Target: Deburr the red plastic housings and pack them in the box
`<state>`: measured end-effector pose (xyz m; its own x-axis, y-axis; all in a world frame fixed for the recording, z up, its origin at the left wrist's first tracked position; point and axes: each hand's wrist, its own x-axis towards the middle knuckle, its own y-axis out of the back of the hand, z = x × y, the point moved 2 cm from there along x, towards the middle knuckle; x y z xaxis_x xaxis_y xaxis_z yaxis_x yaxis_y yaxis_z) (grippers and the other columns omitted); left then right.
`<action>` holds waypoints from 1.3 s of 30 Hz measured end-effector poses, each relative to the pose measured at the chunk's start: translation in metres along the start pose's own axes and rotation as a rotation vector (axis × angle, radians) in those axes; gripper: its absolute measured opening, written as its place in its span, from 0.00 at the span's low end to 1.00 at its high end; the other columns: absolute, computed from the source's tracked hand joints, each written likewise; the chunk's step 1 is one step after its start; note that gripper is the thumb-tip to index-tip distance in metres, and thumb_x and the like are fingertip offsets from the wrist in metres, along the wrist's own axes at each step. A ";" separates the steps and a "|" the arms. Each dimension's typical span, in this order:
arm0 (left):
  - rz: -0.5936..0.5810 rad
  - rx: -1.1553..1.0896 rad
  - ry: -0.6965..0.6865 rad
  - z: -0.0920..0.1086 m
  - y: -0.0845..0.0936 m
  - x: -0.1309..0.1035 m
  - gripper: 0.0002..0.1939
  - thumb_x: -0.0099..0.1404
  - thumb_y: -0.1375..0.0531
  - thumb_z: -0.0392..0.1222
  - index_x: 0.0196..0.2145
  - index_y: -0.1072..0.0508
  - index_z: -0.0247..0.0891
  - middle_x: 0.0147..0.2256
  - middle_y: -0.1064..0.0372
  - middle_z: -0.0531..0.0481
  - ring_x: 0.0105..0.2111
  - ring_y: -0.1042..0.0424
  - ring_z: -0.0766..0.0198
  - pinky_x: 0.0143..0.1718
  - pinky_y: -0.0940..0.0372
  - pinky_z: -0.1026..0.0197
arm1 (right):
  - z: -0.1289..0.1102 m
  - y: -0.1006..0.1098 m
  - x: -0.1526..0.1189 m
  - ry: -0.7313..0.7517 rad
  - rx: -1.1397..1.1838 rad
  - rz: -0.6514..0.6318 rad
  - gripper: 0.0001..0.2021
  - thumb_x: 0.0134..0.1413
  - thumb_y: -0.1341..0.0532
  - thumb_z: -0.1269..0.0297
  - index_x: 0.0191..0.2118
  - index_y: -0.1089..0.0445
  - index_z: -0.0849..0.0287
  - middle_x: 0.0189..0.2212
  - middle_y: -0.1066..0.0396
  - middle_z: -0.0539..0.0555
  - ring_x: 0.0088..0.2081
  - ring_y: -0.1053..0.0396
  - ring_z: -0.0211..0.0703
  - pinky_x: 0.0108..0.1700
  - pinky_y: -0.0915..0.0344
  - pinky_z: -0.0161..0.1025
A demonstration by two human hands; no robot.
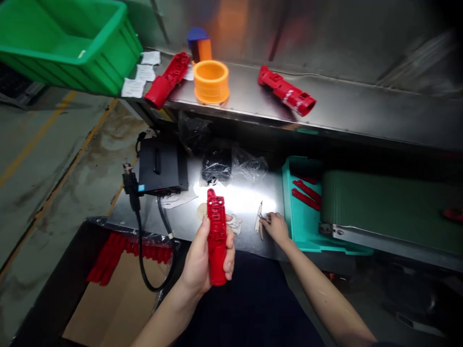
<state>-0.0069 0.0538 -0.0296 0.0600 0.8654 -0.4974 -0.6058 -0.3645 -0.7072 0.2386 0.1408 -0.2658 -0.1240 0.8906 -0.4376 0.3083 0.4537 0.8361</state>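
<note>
My left hand (197,255) is wrapped round a red plastic housing (217,231), held upright over the front of the metal bench. Its moulded inner side, with ribs and small slots, faces me, and the lower end is a smooth rounded grip. On the right, my right hand (278,228) has its fingers bent on a slim pointed hand tool (259,218) with a pale body, which lies on the bench top. The tool's exact kind is too small to make out. A crumpled white cloth (234,223) lies just behind my left fingers.
A teal bin (289,212) with red parts stands right, beside a green conveyor belt (390,207). A black box (159,164) with a cable is left. The shelf bears red housings (287,90), an orange ring (211,86) and a green crate (108,53). A lined carton (112,308) sits lower left.
</note>
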 end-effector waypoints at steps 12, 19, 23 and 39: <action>0.197 0.125 -0.030 0.004 -0.028 0.001 0.18 0.68 0.37 0.56 0.44 0.27 0.38 0.26 0.32 0.56 0.14 0.38 0.71 0.11 0.35 0.68 | -0.041 0.011 0.056 -0.160 0.332 -0.034 0.14 0.68 0.36 0.58 0.53 0.28 0.59 0.51 0.27 0.57 0.48 0.25 0.48 0.50 0.25 0.50; 0.037 0.046 -0.039 0.012 -0.033 -0.008 0.18 0.67 0.36 0.53 0.47 0.28 0.38 0.32 0.30 0.53 0.16 0.37 0.73 0.12 0.36 0.70 | -0.076 0.087 0.022 0.102 0.868 0.151 0.14 0.68 0.38 0.54 0.48 0.30 0.60 0.37 0.24 0.52 0.39 0.23 0.45 0.44 0.25 0.46; -0.133 0.073 0.013 0.021 -0.044 -0.015 0.27 0.58 0.29 0.37 0.53 0.31 0.42 0.40 0.27 0.51 0.16 0.34 0.76 0.13 0.38 0.73 | -0.089 0.165 -0.038 0.278 1.143 0.176 0.17 0.59 0.31 0.51 0.45 0.34 0.52 0.27 0.26 0.47 0.24 0.27 0.41 0.27 0.28 0.37; -0.331 0.213 0.321 0.005 -0.109 -0.031 0.28 0.53 0.31 0.28 0.52 0.24 0.43 0.46 0.23 0.46 0.44 0.22 0.54 0.50 0.28 0.50 | -0.128 0.235 -0.199 0.641 1.469 0.132 0.10 0.70 0.39 0.56 0.48 0.22 0.50 0.29 0.28 0.50 0.23 0.30 0.37 0.28 0.26 0.38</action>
<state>0.0528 0.0684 0.0654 0.4965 0.7615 -0.4167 -0.6596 0.0188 -0.7514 0.2145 0.0742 0.0600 -0.2631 0.9562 0.1283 0.8957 0.2915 -0.3357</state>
